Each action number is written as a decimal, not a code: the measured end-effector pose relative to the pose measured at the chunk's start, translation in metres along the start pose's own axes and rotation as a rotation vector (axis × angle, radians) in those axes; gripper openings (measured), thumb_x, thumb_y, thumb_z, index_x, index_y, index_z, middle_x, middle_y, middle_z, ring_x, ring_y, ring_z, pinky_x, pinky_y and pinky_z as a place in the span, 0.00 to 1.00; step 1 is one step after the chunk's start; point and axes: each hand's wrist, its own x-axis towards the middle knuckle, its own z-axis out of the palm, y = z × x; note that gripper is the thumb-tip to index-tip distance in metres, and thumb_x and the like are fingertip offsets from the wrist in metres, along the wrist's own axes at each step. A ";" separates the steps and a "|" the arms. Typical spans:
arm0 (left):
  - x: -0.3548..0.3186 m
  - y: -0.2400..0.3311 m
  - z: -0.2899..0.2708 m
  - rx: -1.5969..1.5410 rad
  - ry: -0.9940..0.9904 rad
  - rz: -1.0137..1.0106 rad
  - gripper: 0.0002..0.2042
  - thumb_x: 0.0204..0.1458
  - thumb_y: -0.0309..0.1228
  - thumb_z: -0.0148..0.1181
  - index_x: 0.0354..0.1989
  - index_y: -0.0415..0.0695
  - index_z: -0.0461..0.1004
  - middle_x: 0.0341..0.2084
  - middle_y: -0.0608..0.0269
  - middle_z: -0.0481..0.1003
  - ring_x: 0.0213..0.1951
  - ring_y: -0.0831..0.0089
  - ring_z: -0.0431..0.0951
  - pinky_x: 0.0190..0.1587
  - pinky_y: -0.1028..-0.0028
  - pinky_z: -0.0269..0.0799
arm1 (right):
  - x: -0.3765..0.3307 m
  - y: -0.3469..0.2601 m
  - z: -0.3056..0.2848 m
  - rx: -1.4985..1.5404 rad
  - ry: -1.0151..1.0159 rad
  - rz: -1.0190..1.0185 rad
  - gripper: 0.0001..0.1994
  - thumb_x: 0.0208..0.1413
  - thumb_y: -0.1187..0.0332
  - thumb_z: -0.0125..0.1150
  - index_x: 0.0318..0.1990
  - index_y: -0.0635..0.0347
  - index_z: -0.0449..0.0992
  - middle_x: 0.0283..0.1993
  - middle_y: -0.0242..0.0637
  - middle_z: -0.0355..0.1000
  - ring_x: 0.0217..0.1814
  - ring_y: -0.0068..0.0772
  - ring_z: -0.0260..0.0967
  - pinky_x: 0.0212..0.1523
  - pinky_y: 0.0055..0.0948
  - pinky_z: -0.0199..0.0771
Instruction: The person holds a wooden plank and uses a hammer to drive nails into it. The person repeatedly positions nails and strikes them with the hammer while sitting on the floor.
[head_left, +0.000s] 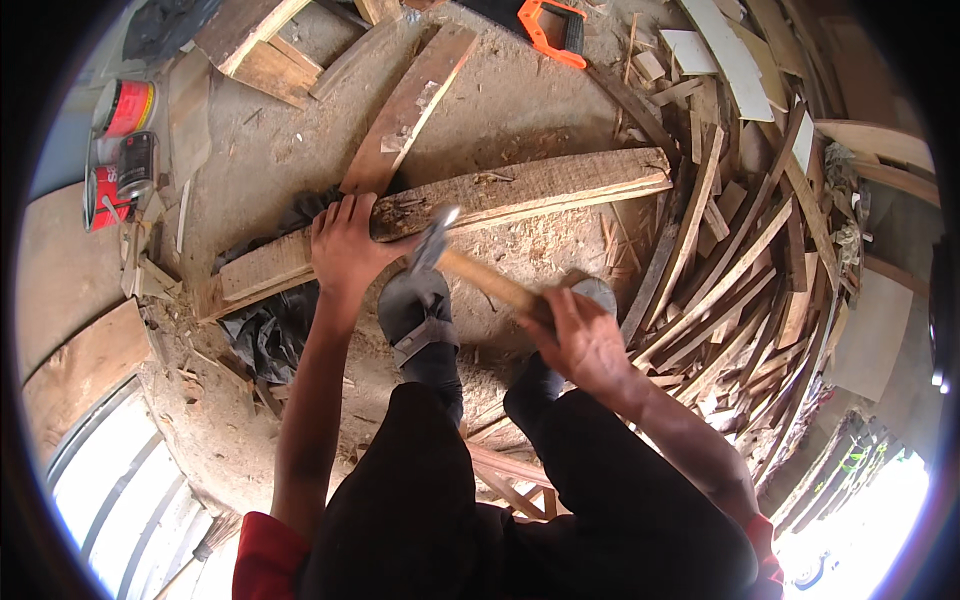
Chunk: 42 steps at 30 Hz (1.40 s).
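A long, rough wooden beam (540, 190) lies slantwise across the ground in front of my feet, its right end farther away. My left hand (352, 245) grips the beam left of its middle, fingers over the top and thumb stretched along the near side. In my right hand (583, 340) is a hammer with a wooden handle (490, 280). Its metal head (432, 243), slightly blurred, is just right of my left thumb, close to the beam's near edge. Whether the head touches the wood I cannot tell. A dark, worn patch shows on the beam beside my left hand.
A plank (415, 105) runs away from the beam's far side. An orange-handled saw (550, 35) lies at the far edge. Many wood strips (730, 270) are heaped at right. Cans (130, 108) stand at far left. Black plastic (272, 335) lies under the beam's left part.
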 end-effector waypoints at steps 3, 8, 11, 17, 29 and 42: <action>-0.003 0.002 0.003 -0.006 0.016 -0.005 0.38 0.34 0.69 0.70 0.41 0.45 0.77 0.33 0.64 0.76 0.38 0.61 0.78 0.44 0.63 0.72 | 0.002 -0.013 0.009 0.144 -0.031 -0.073 0.14 0.63 0.60 0.63 0.43 0.60 0.69 0.30 0.44 0.75 0.24 0.40 0.77 0.20 0.41 0.76; -0.018 0.018 -0.004 0.033 -0.051 -0.080 0.38 0.31 0.65 0.73 0.45 0.46 0.77 0.36 0.61 0.74 0.41 0.59 0.75 0.48 0.60 0.70 | 0.055 0.014 -0.064 -0.364 -0.122 -0.085 0.09 0.65 0.66 0.58 0.45 0.63 0.72 0.37 0.46 0.76 0.24 0.39 0.78 0.24 0.37 0.81; -0.026 0.018 -0.003 0.022 -0.023 -0.081 0.40 0.30 0.66 0.74 0.45 0.45 0.78 0.35 0.62 0.73 0.40 0.59 0.74 0.48 0.59 0.69 | 0.091 0.004 -0.103 -0.635 -0.077 -0.354 0.20 0.56 0.74 0.61 0.57 0.65 0.70 0.41 0.42 0.73 0.33 0.34 0.79 0.36 0.32 0.84; -0.027 0.018 -0.001 0.005 -0.031 -0.092 0.39 0.30 0.64 0.75 0.46 0.46 0.78 0.38 0.62 0.74 0.43 0.60 0.75 0.50 0.60 0.69 | 0.112 0.002 -0.108 -0.828 -0.168 -0.523 0.23 0.52 0.72 0.63 0.58 0.61 0.71 0.41 0.38 0.70 0.38 0.33 0.78 0.40 0.29 0.82; -0.034 0.013 0.002 -0.009 -0.041 -0.104 0.40 0.29 0.63 0.75 0.47 0.46 0.78 0.39 0.62 0.74 0.44 0.60 0.74 0.51 0.60 0.68 | 0.121 -0.001 -0.131 -0.701 -0.385 -0.299 0.13 0.58 0.72 0.59 0.50 0.59 0.71 0.37 0.45 0.74 0.41 0.47 0.79 0.40 0.41 0.81; -0.039 0.014 0.008 -0.029 -0.046 -0.126 0.39 0.27 0.63 0.75 0.47 0.50 0.79 0.40 0.64 0.71 0.44 0.62 0.71 0.56 0.57 0.65 | 0.087 0.114 -0.091 -0.650 -0.349 -0.172 0.17 0.63 0.57 0.62 0.53 0.53 0.68 0.59 0.43 0.68 0.62 0.48 0.68 0.58 0.48 0.72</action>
